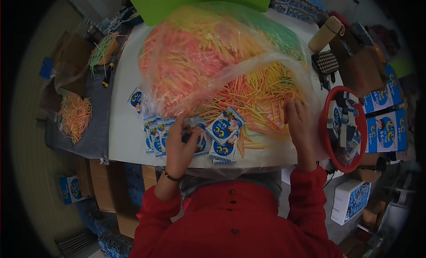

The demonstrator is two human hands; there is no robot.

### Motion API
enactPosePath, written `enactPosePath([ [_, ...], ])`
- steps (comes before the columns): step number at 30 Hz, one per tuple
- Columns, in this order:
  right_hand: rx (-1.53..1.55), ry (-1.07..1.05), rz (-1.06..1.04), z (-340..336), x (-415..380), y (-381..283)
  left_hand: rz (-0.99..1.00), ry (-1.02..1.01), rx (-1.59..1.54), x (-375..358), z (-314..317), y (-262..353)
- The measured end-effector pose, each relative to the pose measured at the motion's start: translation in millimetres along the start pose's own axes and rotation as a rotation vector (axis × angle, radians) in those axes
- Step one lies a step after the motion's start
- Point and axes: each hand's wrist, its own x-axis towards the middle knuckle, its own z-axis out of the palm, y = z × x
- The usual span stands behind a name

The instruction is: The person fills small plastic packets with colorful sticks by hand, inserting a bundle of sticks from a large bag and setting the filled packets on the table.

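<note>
My left hand (pixel 179 147) is over a row of small blue-and-white printed packets (pixel 153 136) at the table's front edge. Its thumb and forefinger are spread apart, with packets showing beneath. Just to its right, more packets (pixel 225 125) overlap in a small pile. My right hand (pixel 296 118) is at the right side of a heap of thin pink, yellow and orange sticks (pixel 248 98), its fingers held close together. I cannot tell what is between them. The sticks spill from a large clear plastic bag (pixel 230 71), whose open edge lies across the heap.
A red basket (pixel 326 125) with packets stands at the table's right edge. Behind it are a tan flask (pixel 326 33) and a checked pouch (pixel 325 62). More sticks (pixel 75 118) lie on a grey surface at left. Printed boxes (pixel 387 129) are stacked at right.
</note>
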Motion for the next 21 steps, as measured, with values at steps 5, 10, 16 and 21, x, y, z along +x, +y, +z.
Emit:
enactPosePath([
  [5, -0.901, -0.056, -0.46, 22.6, 3.1, 5.6, 0.478, 0.246, 0.752, 5.6, -1.1, -0.5],
  [10, -0.924, -0.283, -0.498, 34.1, -2.2, -26.2, 0.496, 0.057, 0.67, 9.3, 33.3, 21.3],
  [16, -1.205, -0.379, -0.413, 38.4, -10.1, 5.8, 0.466, -0.017, 0.62, 28.0, 60.2, 16.8],
  [21, -1.028, -0.388, -0.443, 42.0, -10.7, 10.8, 0.38, -0.138, 0.434, 31.5, 60.0, 3.9],
])
